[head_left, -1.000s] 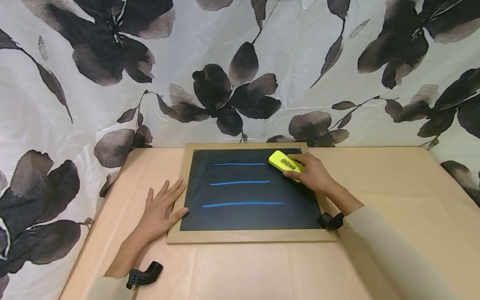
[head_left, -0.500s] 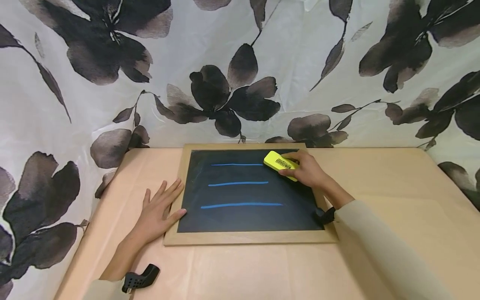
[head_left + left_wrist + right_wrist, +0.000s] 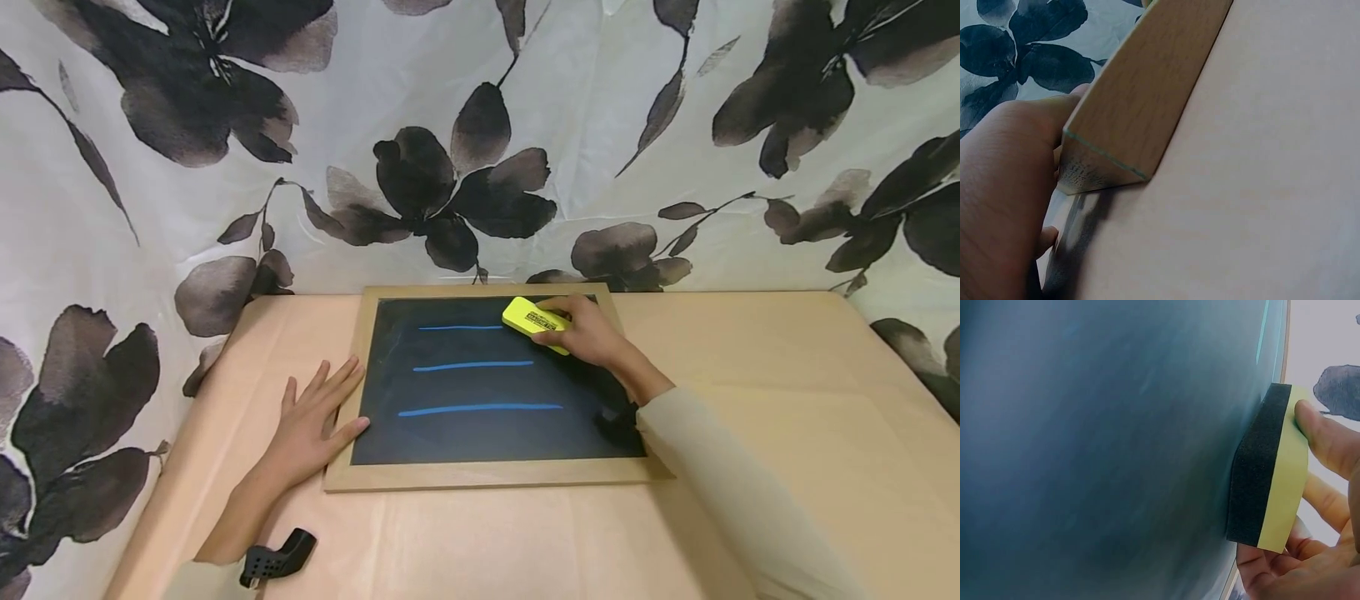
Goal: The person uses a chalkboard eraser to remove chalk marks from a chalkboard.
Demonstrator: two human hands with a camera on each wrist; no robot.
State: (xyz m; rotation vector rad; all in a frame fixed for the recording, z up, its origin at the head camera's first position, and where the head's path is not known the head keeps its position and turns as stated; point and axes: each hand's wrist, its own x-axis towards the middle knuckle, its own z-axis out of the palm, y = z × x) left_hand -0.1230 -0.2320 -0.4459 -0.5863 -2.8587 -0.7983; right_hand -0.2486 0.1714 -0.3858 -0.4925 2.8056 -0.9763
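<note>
A wood-framed chalkboard [image 3: 480,437] lies on the table with three blue lines across it. My right hand [image 3: 588,333] grips a yellow board eraser [image 3: 525,317] between thumb and fingers, at the right end of the top line [image 3: 459,327]. In the right wrist view the eraser's black felt side [image 3: 1257,465] faces the board surface, and the hand [image 3: 1329,506] holds its yellow back. My left hand [image 3: 311,429] rests with spread fingers at the board's left frame, its thumb on the frame. The frame's wooden edge [image 3: 1141,81] shows beside the left hand [image 3: 1010,181] in the left wrist view.
The middle line [image 3: 472,365] and bottom line [image 3: 480,409] lie nearer me. Beneath the board is a light wood-coloured tabletop [image 3: 772,400]. A white cloth with dark flowers [image 3: 465,200] hangs behind the table's back edge.
My right hand has slid the eraser leftward over the right end of the top line, which is now shorter. The left hand has stayed at the frame.
</note>
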